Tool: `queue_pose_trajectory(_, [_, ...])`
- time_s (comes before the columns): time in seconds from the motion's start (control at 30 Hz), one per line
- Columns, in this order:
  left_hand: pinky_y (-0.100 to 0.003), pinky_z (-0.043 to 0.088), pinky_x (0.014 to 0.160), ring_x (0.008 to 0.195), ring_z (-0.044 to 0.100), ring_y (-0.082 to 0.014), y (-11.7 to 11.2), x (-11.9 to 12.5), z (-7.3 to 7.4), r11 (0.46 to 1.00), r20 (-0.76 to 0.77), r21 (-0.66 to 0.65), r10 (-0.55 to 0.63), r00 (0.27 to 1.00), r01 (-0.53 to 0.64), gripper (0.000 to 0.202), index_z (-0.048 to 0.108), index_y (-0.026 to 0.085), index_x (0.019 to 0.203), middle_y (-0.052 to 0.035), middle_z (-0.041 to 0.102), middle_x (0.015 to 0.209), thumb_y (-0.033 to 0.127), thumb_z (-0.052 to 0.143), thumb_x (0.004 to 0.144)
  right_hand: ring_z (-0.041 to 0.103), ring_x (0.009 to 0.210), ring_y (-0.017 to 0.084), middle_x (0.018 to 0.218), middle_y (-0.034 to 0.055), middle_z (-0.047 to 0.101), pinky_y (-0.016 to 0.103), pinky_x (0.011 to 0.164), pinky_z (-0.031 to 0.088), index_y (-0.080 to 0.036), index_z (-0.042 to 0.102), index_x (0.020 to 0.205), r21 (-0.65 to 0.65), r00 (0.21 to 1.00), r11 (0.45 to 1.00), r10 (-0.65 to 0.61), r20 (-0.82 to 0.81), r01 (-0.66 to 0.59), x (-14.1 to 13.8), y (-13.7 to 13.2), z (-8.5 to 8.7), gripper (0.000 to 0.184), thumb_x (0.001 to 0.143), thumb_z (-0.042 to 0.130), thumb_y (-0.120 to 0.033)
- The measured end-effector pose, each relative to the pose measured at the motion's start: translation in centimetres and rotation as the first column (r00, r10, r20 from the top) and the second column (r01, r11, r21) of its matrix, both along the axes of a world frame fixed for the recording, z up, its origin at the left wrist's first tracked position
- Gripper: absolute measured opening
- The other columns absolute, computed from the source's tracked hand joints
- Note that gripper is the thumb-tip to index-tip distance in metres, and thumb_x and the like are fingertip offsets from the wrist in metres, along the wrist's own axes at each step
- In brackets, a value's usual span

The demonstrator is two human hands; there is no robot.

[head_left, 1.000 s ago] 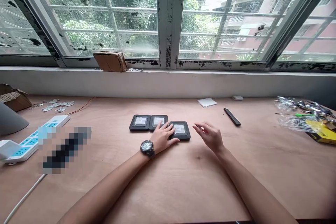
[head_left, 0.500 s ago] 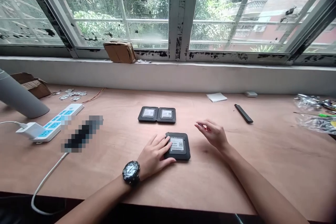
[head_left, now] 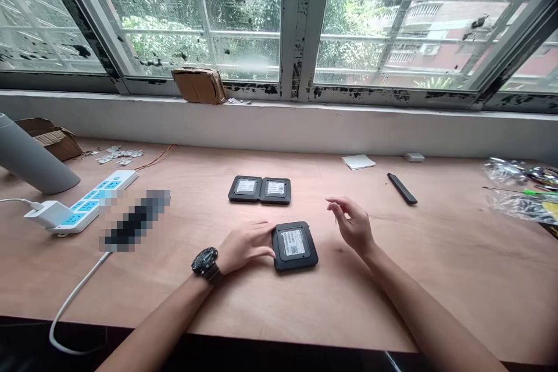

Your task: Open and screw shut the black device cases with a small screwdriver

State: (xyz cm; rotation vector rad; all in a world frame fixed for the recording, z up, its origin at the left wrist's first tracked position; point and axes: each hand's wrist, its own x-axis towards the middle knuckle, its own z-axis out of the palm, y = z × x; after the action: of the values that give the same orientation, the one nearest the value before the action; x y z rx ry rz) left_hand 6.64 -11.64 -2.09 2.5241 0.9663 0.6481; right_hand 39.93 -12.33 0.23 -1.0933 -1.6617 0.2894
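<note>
A black, flat square device [head_left: 308, 244] with a white printed label lies on the wooden table in front of me. My left hand [head_left: 247, 245], with a black watch [head_left: 204, 261] on its wrist, grips the device's left edge between thumb and fingers. To the right of it, apart from the device, my right hand [head_left: 352, 224] is raised a little with thumb and forefinger pinched. A tiny thin thing seems to show at those fingertips, too small to name. Two similar smaller-looking black labelled devices [head_left: 260, 190] lie side by side farther back.
On the left are a white power strip [head_left: 104, 183] with a plugged-in adapter, a pixelated dark object [head_left: 137, 221] on a white cable, and a grey cylinder [head_left: 35, 157]. A black bar [head_left: 401, 189], white paper [head_left: 358, 161] and plastic bags [head_left: 508, 171] lie right.
The labelled device has been turned, so its label code now sits toward the near side. My left hand has slid left from its top to its edge. My right hand stays pinched.
</note>
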Motion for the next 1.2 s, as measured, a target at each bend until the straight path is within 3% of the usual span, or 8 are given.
queue_pose_trajectory(0.1, [-0.053,0.033,0.12,0.141,0.047,-0.0329,-0.8,1.5,0.3,0.997,-0.026,-0.064,-0.053,0.998,0.052,0.096,0.045,0.026,0.151,-0.0125,0.049,0.152,0.069,0.078,0.072,0.06,0.073,0.017,0.085,0.0037,0.065,0.029,0.06,0.049,-0.024,0.064,0.105,-0.053,0.969,0.997,0.041,-0.245,-0.056,-1.3,-0.7,-0.3,0.021,0.103,0.05,-0.039])
queue_pose_trajectory(0.2, [-0.055,0.029,0.122,0.142,0.045,-0.0337,-1.3,2.8,0.3,0.991,-0.054,-0.077,-0.11,0.992,0.106,0.103,0.041,0.025,0.153,-0.0138,0.046,0.154,0.073,0.076,0.07,0.057,0.07,0.016,0.085,0.0033,0.062,0.027,0.056,0.047,-0.024,0.06,0.098,-0.063,0.921,0.991,0.089,-0.378,-0.121,-2.6,-1.5,-0.5,0.021,0.104,0.047,-0.041])
queue_pose_trajectory(0.7, [-0.055,0.032,0.12,0.142,0.044,-0.0351,-1.9,3.3,0.5,0.989,-0.061,0.007,-0.145,0.988,0.145,0.107,0.038,0.021,0.155,-0.0166,0.047,0.153,0.074,0.076,0.071,0.06,0.08,0.019,0.093,0.0067,0.062,0.032,0.068,0.051,-0.023,0.069,0.097,-0.092,0.968,0.969,0.216,-0.128,-0.229,-3.3,-2.3,0.3,0.023,0.102,0.051,-0.037])
queue_pose_trajectory(0.8, [-0.057,0.029,0.12,0.144,0.041,-0.0368,-2.0,3.2,0.3,0.988,-0.087,0.006,-0.151,0.985,0.152,0.112,0.035,0.018,0.156,-0.0183,0.044,0.155,0.075,0.077,0.069,0.057,0.075,0.017,0.092,0.0063,0.06,0.03,0.063,0.049,-0.024,0.073,0.112,-0.195,0.941,0.932,0.267,-0.206,-0.307,-3.3,-2.3,1.3,0.03,0.103,0.049,-0.039])
queue_pose_trajectory(0.9, [-0.055,0.028,0.121,0.145,0.04,-0.0358,-2.0,3.3,0.2,0.987,-0.096,0.024,-0.155,0.983,0.158,0.11,0.035,0.016,0.155,-0.0185,0.044,0.155,0.075,0.075,0.071,0.046,0.056,0.013,0.081,0.0027,0.062,0.026,0.049,0.039,-0.025,0.056,0.139,-0.307,0.87,0.841,0.324,-0.371,-0.444,-2.9,-2.1,1.6,0.042,0.105,0.04,-0.044])
queue_pose_trajectory(1.0, [-0.054,0.03,0.121,0.143,0.042,-0.0357,-2.1,3.4,0.3,0.986,-0.077,0.048,-0.157,0.985,0.161,0.107,0.035,0.017,0.155,-0.0184,0.046,0.154,0.074,0.074,0.073,0.042,0.051,0.011,0.077,0.0018,0.065,0.026,0.049,0.039,-0.023,0.06,0.129,-0.305,0.842,0.807,0.382,-0.382,-0.505,-2.4,-2.0,1.4,0.04,0.103,0.045,-0.049])
queue_pose_trajectory(1.1, [-0.054,0.031,0.12,0.143,0.042,-0.0366,-2.3,3.2,0.2,0.985,-0.084,0.061,-0.159,0.984,0.164,0.11,0.034,0.018,0.156,-0.018,0.046,0.154,0.077,0.073,0.072,0.052,0.06,0.014,0.076,0.004,0.065,0.027,0.053,0.044,-0.02,0.069,0.095,-0.288,0.893,0.859,0.342,-0.291,-0.423,-2.4,-2.1,1.2,0.035,0.099,0.053,-0.051])
queue_pose_trajectory(1.2, [-0.053,0.029,0.12,0.146,0.038,-0.0371,-2.2,2.5,0.0,0.988,-0.123,0.059,-0.132,0.984,0.14,0.115,0.03,0.016,0.158,-0.0191,0.041,0.157,0.083,0.067,0.072,0.051,0.059,0.015,0.073,0.0042,0.062,0.026,0.049,0.041,-0.022,0.064,0.085,-0.141,0.908,0.965,0.15,-0.391,-0.22,-3.5,-2.0,1.6,0.038,0.101,0.049,-0.052])
